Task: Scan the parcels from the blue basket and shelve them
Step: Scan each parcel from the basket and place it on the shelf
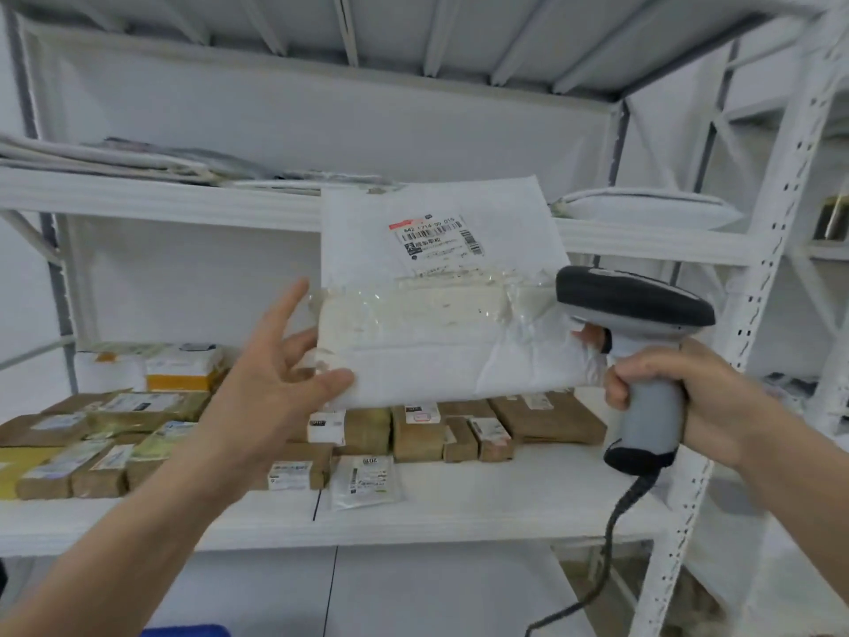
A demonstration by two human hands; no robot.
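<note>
A flat white parcel (pixel 441 314) with a barcode label (pixel 436 241) near its top is held up in front of the upper shelf (pixel 161 200). My left hand (pixel 275 379) pinches its lower left corner, thumb on the front, other fingers behind, index finger pointing up. My right hand (pixel 680 388) grips the grey handle of a barcode scanner (pixel 638 324), whose dark head sits against the parcel's right edge. A sliver of the blue basket (pixel 183 631) shows at the bottom edge.
The middle shelf (pixel 459 508) carries several brown boxes (pixel 546 418) and small labelled packets (pixel 365 482). Flat white mailers (pixel 643 206) lie on the upper shelf. A white perforated upright (pixel 753 287) stands at the right. The scanner cable (pixel 606 544) hangs down.
</note>
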